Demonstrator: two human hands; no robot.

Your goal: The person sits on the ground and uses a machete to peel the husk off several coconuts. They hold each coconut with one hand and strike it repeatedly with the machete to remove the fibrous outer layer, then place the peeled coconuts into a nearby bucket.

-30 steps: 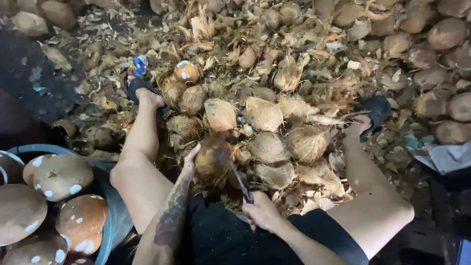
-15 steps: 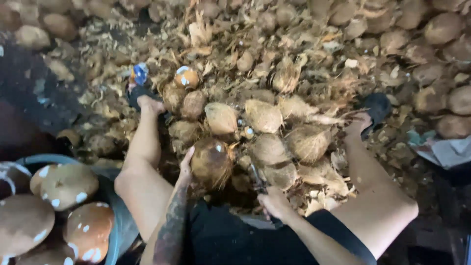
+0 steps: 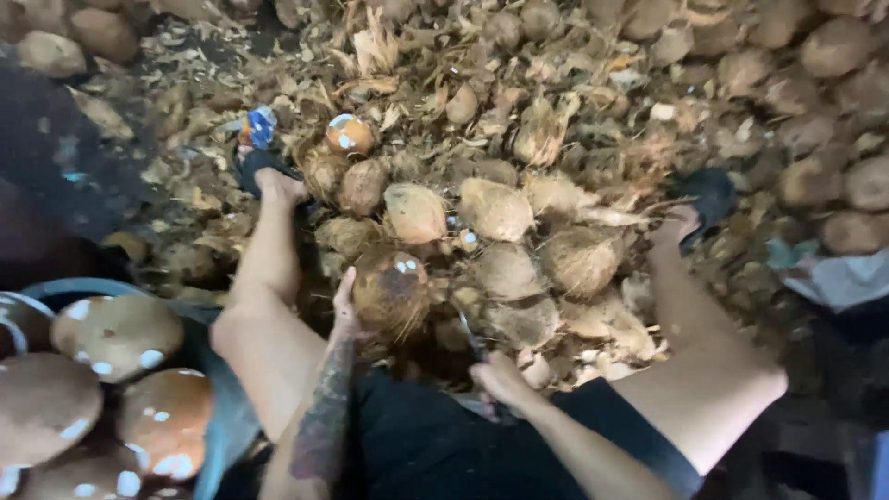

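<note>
A great heap of husked and unhusked coconuts (image 3: 574, 167) is spreading over the floor in front of the seated person, with torn fibre lying thick between the outstretched legs. At the lower left a dark round tub (image 3: 218, 407) is holding several peeled brown coconuts (image 3: 116, 329), each showing pale patches where the shell is trimmed; they are sitting close together, touching.

The coconut in hand (image 3: 391, 294) is now sitting higher and more upright than a second ago, when it was lower against the lap with the blade laid across it. The left hand (image 3: 347, 310) is cupping its left side, fingers spread along the husk. The right hand (image 3: 500, 380) is pulling back towards the body, its grip clenched round the handle of a knife (image 3: 474, 344), whose blade is pointing up towards the nut but no longer lying on it. That looks like the end of one cut and a turning of the nut to a fresh face.
</note>
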